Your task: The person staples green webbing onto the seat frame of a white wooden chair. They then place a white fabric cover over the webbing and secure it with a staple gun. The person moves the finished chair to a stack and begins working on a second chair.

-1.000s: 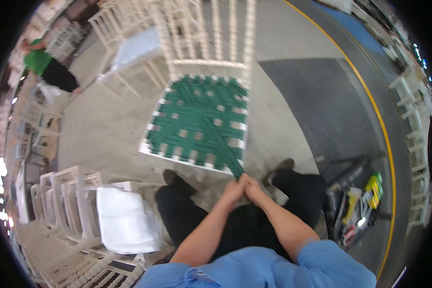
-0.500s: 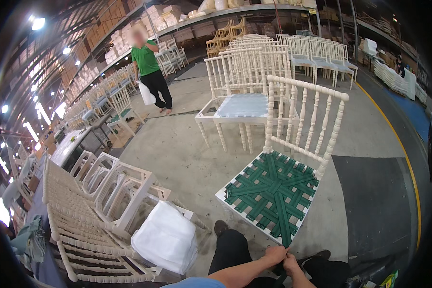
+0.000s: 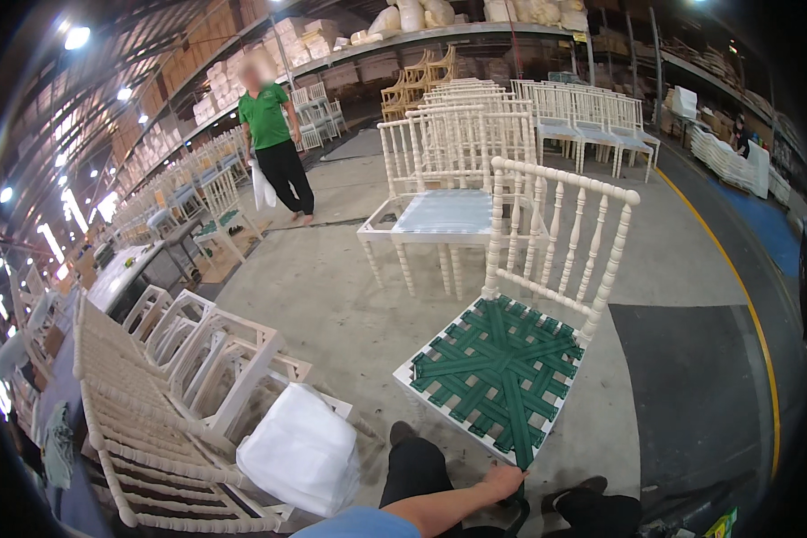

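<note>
Pinching green strap (image 3: pixel 521 455) end at near seat corner of white chair (image 3: pixel 560 235) | hand (image 3: pixel 500 481) closed on it, keeping weave taut | other hand hidden, can't tell.

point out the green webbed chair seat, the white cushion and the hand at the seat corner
green webbed seat (image 3: pixel 498 369), head view, middle of weave
white cushion (image 3: pixel 301 448), head view, top face
hand (image 3: pixel 502 481), head view, back of hand

We have lifted our view: the green-webbed chair (image 3: pixel 502 368), before in the upper middle of the frame, is now lower right. Only one hand (image 3: pixel 502 481) shows at the bottom edge, and the person in green (image 3: pixel 273 139) appears larger, upper left
</note>
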Demonstrator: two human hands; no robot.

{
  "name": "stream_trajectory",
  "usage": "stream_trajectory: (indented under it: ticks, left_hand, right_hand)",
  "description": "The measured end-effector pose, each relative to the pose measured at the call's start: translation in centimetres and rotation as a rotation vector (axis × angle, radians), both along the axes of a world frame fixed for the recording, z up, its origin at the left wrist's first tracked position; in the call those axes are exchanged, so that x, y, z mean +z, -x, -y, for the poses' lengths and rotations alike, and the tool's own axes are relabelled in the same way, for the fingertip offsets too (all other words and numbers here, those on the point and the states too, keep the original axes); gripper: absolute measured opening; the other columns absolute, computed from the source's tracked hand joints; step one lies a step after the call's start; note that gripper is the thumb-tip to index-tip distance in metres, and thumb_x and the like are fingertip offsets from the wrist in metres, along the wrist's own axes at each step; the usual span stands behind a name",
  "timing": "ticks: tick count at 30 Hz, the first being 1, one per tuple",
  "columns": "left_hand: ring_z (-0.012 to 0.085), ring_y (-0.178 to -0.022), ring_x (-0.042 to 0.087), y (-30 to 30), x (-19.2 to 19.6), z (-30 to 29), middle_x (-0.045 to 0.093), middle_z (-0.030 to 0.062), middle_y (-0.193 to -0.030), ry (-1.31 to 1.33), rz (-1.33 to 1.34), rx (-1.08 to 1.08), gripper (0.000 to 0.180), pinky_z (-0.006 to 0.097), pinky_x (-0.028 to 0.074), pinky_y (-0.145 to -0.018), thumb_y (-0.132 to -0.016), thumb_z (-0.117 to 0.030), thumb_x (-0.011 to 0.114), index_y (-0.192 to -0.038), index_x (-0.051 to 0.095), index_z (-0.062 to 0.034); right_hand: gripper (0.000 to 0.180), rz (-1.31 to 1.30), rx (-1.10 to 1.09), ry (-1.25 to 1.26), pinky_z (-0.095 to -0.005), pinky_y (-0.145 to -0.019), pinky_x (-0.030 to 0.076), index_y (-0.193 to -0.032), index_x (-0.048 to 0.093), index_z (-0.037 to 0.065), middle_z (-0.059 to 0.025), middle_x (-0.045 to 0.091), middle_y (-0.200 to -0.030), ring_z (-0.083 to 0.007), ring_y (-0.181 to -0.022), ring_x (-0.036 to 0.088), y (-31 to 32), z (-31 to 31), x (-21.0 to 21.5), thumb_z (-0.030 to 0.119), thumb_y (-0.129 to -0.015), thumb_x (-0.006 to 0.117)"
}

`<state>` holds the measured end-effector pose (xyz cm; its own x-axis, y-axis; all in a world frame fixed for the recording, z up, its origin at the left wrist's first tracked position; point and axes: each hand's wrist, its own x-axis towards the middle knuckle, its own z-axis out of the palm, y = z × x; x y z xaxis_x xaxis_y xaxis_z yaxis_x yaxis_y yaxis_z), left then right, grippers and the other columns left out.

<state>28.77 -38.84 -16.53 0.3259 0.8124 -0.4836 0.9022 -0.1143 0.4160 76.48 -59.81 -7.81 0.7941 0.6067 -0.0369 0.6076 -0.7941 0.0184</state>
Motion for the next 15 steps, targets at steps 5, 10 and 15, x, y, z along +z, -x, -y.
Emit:
stream_trajectory:
  ticks: [5,10,15]
  left_hand:
    - [0.0449,-0.109,0.075,-0.1,-0.1,-0.4,0.079,0.0235,-0.112,0.040,0.033,0.005,0.061,0.067,0.045,-0.112,-0.114,-0.048,0.043,-0.108,0.078,0.0008]
    - [0.0449,-0.110,0.075,0.5,-0.7,0.1,0.079,0.0234,-0.114,0.032,0.036,0.016,0.060,0.068,0.044,-0.112,-0.114,-0.048,0.044,-0.109,0.078,0.0004]
    - [0.0464,-0.114,0.073,0.2,-1.0,-0.3,0.077,0.0238,-0.120,-0.013,0.021,-0.014,0.052,0.070,0.043,-0.112,-0.111,-0.043,0.047,-0.116,0.076,0.0002]
  right_hand:
    - [0.042,-0.126,0.202,-0.304,-0.0498,-0.076,0.060,-0.119,0.070,-0.003,-0.0237,0.075,-0.100,-0.0356,-0.086,0.073,-1.6,4.6,-2.6,0.033,-0.098,0.078]
    - [0.040,-0.339,-0.046,-0.297,-0.0456,-0.082,0.058,-0.125,0.068,0.000,-0.0178,0.073,-0.109,-0.0314,-0.096,0.070,-0.3,3.5,-4.3,0.027,-0.097,0.078]
    - [0.042,-0.524,-0.181,-0.542,-0.0414,-0.089,0.056,-0.131,0.065,0.003,-0.0119,0.071,-0.118,-0.0272,-0.106,0.068,0.1,3.5,-3.8,0.022,-0.097,0.078]
